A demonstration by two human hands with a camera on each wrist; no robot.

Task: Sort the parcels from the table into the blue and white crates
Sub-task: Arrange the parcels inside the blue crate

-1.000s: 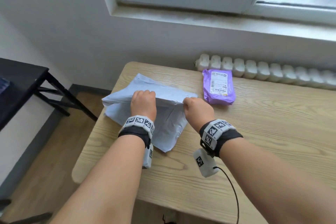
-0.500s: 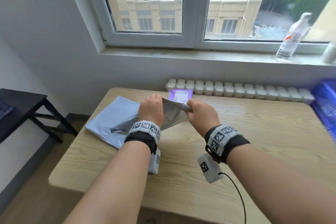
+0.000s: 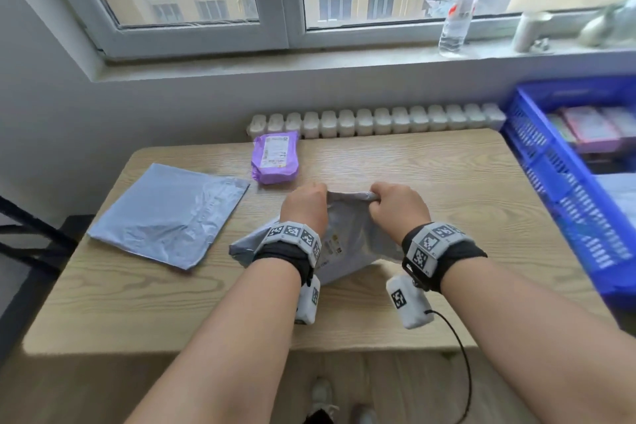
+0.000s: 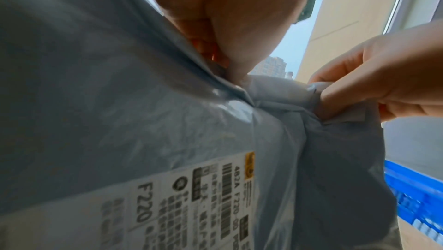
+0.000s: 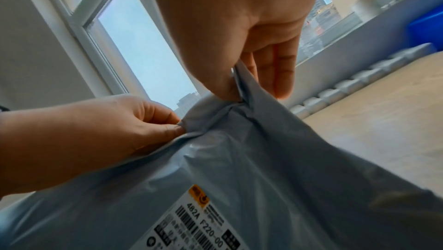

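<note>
Both hands hold one grey plastic mailer parcel up above the table by its top edge. My left hand pinches the left part of that edge, and my right hand pinches the right part. Its white shipping label faces me; the label also shows in the right wrist view. A second flat grey mailer lies on the table at the left. A small purple parcel lies at the table's far edge. The blue crate stands to the right. No white crate is in view.
The wooden table stands against a white radiator under a window. A plastic bottle stands on the sill. A black table frame is at the far left. The blue crate holds several items.
The held grey mailer has come off the flat one and moved right toward the table's middle, lifted upright. The view has swung right, bringing the blue crate in.
</note>
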